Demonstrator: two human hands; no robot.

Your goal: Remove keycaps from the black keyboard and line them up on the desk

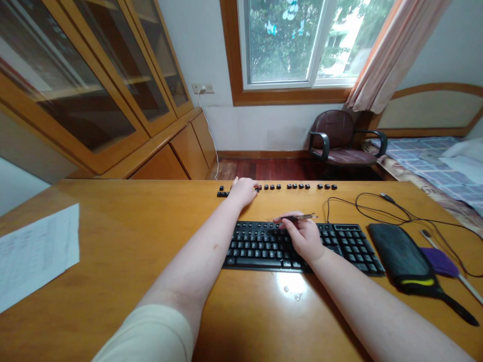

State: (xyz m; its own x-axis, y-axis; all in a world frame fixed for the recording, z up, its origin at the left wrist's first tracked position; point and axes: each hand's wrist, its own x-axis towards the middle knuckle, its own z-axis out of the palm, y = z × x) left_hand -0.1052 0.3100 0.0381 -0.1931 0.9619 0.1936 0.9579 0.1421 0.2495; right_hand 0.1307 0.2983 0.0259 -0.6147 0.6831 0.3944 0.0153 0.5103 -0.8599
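Observation:
A black keyboard [339, 246] lies on the wooden desk [124, 236]. Its top row of keycaps is off; several loose black keycaps [298, 186] sit in a line near the desk's far edge. My left hand [243, 191] reaches to the left end of that line, fingers curled down over the keycaps there. My right hand [302, 236] rests over the keyboard's middle and pinches a thin pen-like tool [302, 217] lying across the top of the keys.
A white paper sheet [33, 251] lies at the desk's left. Right of the keyboard are a black brush with a yellow stripe [407, 261], a purple-headed tool [441, 261] and a black cable [377, 208]. Beyond the desk stands a brown armchair [339, 138], cabinets at left.

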